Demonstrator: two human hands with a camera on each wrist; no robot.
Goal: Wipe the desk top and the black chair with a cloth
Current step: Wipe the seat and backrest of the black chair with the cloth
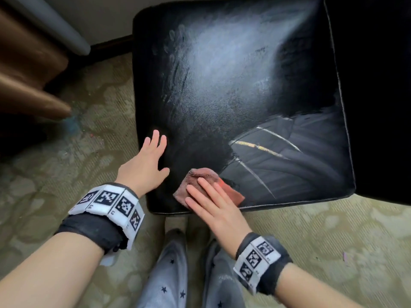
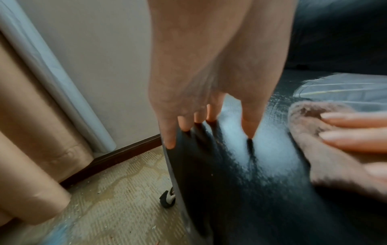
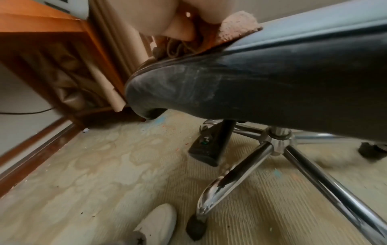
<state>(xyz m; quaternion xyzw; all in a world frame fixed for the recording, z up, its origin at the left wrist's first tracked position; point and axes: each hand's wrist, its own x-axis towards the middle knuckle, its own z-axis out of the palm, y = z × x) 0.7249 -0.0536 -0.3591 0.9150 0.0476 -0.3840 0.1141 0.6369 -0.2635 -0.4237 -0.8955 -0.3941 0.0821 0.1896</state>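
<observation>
The black chair seat fills the head view, dusty and smeared in the middle, shinier at the near right. A reddish-brown cloth lies at the seat's near edge, and my right hand presses flat on it with straight fingers. My left hand rests open on the seat's near left edge, fingers spread. In the left wrist view the left fingers touch the seat beside the cloth. In the right wrist view the cloth sits on the seat edge under my hand.
Patterned beige carpet surrounds the chair. Brown curtain folds and a dark skirting board stand at the left. An orange wooden desk is close to the seat corner. The chrome chair base with castors spreads below, and a white shoe stands near it.
</observation>
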